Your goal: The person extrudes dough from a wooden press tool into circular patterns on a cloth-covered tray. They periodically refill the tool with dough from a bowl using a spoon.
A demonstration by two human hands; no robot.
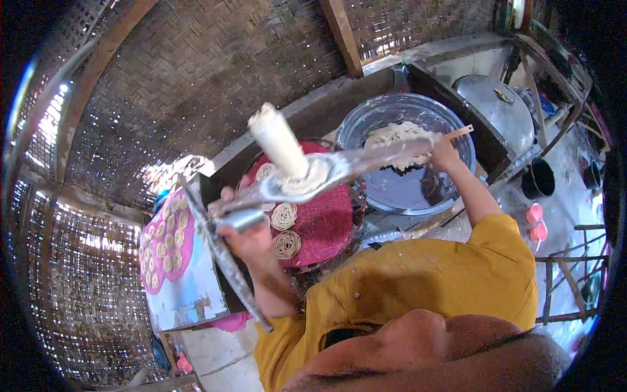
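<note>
My left hand (251,238) is closed at the left end of a long wooden board (366,160), beside a grey metal piece (245,219). My right hand (445,155) is closed at the board's other end, where a light wooden handle tip (462,131) with a hole sticks out. From the board's middle rises a tilted white cylinder (277,144) with dough on top, and soft dough (307,179) lies round its base. Below it, coiled dough strands (285,217) lie on a round pink tray (330,225). A dough-crusted stick (225,261) slants past my left hand.
A large basin (450,111) holding a dough mass (395,140) stands at the right. More coils lie on a pink sheet (179,258) at the left. A lidded metal pot (490,108) and a black bucket (539,178) are farther right. Woven walls (215,65) close off the far side.
</note>
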